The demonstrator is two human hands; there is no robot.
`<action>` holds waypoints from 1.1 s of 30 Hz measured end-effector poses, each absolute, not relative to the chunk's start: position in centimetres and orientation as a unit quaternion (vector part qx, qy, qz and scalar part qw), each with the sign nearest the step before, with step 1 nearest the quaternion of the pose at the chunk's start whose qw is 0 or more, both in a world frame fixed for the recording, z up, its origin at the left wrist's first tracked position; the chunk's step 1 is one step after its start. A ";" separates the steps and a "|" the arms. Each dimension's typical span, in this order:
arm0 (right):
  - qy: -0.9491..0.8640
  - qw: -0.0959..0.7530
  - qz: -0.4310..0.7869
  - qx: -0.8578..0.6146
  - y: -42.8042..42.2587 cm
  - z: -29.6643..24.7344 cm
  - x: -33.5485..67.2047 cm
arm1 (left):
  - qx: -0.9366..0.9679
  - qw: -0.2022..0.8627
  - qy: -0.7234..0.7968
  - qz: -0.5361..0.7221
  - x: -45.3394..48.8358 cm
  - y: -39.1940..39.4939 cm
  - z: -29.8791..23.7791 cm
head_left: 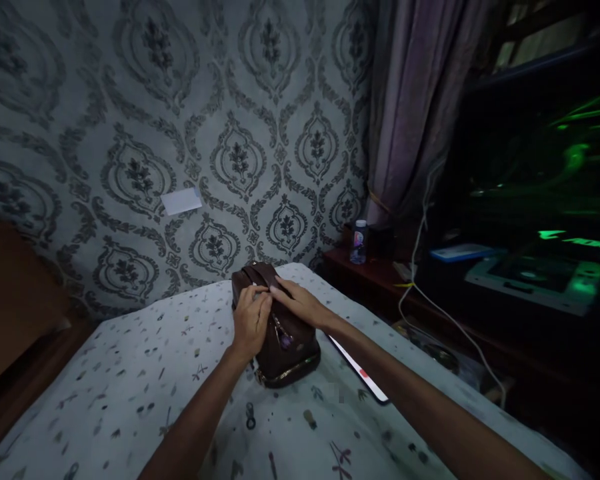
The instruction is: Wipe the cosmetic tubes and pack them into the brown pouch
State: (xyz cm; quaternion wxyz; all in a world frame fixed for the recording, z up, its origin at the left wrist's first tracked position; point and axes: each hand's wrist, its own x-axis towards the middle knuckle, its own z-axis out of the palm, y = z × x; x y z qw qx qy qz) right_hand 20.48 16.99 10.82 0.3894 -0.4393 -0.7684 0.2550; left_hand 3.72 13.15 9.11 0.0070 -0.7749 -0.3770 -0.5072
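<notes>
A dark brown leather bag (285, 350) with a gold-trimmed base stands on the patterned white bedsheet (130, 387). My left hand (250, 320) rests on the bag's top left, fingers curled and pinched at something small near the top, perhaps the zip pull. My right hand (300, 303) lies over the top from the right, fingers stretched along the bag and pressing on it, fingertips meeting those of the left hand. A small purple charm (285, 341) hangs on the bag's side.
A phone or tablet (360, 370) lies on the sheet right of the bag. Beyond the bed's right edge, a dark red side table (380, 273) carries a small bottle (359, 241). A white cable (430, 303), curtain (410, 120) and green-lit equipment (540, 273) fill the right. Patterned wallpaper (190, 120) is behind.
</notes>
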 end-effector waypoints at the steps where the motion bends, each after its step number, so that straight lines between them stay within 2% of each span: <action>1: -0.783 0.370 0.241 -0.438 16.6 10.8 20.3 | -0.770 -0.004 -0.374 -0.517 3.8 13.2 9.0; 8: -0.823 0.199 0.124 -0.518 14.4 11.8 19.8 | -0.758 -0.072 -0.350 -0.546 3.3 14.0 8.6; 11: -0.816 0.171 0.104 -0.543 13.5 11.9 19.2 | -0.756 -0.089 -0.343 -0.550 3.2 14.3 8.7; 17: -0.795 0.198 0.071 -0.570 12.4 11.0 18.2 | -0.724 -0.176 -0.324 -0.584 2.3 14.8 9.4; 21: -0.788 0.216 0.057 -0.574 12.2 10.6 17.9 | -0.636 -0.226 -0.355 -0.647 0.2 15.4 9.5; 26: -0.789 0.230 0.058 -0.567 12.2 10.5 17.9 | -0.575 -0.202 -0.419 -0.672 -3.8 15.4 8.0; 33: -0.793 0.244 0.074 -0.554 12.5 10.3 18.1 | -0.611 -0.064 -0.600 -0.512 -10.6 12.5 6.0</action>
